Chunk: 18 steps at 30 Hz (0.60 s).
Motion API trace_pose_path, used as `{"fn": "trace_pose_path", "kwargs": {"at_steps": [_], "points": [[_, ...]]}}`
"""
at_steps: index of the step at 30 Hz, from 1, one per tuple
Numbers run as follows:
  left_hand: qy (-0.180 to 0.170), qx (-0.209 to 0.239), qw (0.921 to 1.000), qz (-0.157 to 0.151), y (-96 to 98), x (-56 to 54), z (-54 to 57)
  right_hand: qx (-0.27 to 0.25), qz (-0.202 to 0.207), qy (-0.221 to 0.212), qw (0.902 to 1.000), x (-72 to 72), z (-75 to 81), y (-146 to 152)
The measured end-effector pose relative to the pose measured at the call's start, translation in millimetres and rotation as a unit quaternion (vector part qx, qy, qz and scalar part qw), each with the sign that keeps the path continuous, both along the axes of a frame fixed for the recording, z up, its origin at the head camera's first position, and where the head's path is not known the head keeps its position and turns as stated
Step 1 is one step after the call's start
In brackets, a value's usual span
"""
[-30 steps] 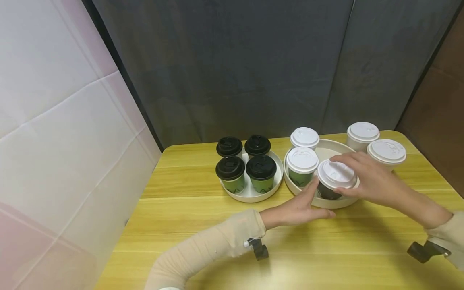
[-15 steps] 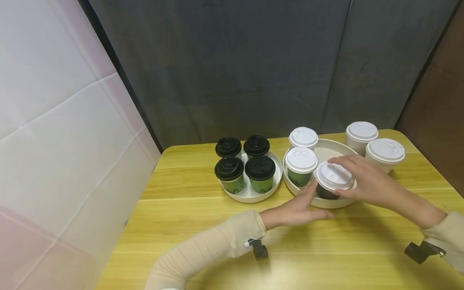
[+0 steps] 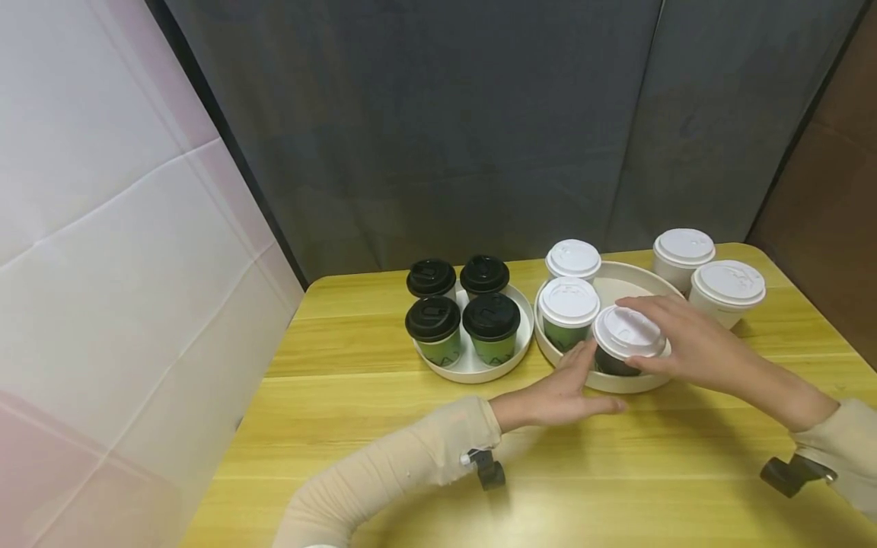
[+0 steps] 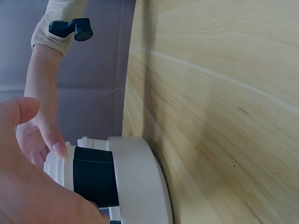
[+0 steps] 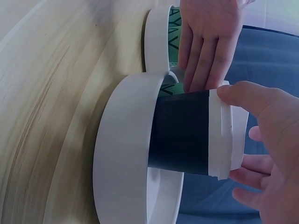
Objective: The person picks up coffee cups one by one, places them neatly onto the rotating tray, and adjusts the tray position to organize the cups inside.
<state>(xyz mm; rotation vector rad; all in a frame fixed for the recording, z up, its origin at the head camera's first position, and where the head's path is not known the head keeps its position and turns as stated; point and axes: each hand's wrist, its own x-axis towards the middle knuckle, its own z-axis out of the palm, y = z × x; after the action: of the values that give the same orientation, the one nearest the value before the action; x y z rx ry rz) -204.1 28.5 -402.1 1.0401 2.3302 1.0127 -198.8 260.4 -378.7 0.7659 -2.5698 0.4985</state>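
A dark paper coffee cup (image 5: 180, 133) with a white lid (image 3: 628, 332) stands at the near side of the larger white round tray (image 3: 637, 385). My right hand (image 3: 695, 342) grips that lid from the right, thumb on the near side and fingers across the far side. My left hand (image 3: 558, 392) is at the cup's left, fingers straight and thumb spread away, with fingertips right at the cup's side. Just left of the dark cup, in the same tray, is a green cup (image 3: 566, 338) with a white lid; another white-lidded cup (image 3: 574, 259) sits behind it.
A smaller white tray (image 3: 474, 376) on the left bears several green cups with black lids (image 3: 492, 316). Two white-lidded cups, one nearer (image 3: 728, 293) and one farther (image 3: 684, 255), stand on the wooden table (image 3: 575, 487) right of the larger tray. A dark curtain (image 3: 438, 137) hangs behind.
The dark cup has shifted slightly left toward the green cup, with my right hand moving along on its lid. My left hand has stayed nearly in place beside it.
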Motion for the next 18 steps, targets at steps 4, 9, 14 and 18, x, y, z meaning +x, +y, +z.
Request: {"fn": "trace_pose_path", "kwargs": {"at_steps": [4,9,14,18], "points": [[0.003,-0.012,0.9999,0.006,-0.3,0.0,-0.1,0.002,0.007,0.001,1.0000,-0.5,-1.3,0.8],[-0.003,-0.023,0.9996,0.018,-1.8,0.7,0.0,0.006,0.007,-0.007,0.9999,-1.4,-2.2,0.2],[-0.012,-0.031,0.9991,0.026,-2.9,0.7,-0.5,0.007,0.005,-0.014,0.9999,-1.0,-1.5,-0.5],[-0.015,-0.030,0.9991,0.027,-4.1,0.9,-0.5,0.007,0.004,-0.018,0.9998,-0.6,-0.9,-1.5]]}}
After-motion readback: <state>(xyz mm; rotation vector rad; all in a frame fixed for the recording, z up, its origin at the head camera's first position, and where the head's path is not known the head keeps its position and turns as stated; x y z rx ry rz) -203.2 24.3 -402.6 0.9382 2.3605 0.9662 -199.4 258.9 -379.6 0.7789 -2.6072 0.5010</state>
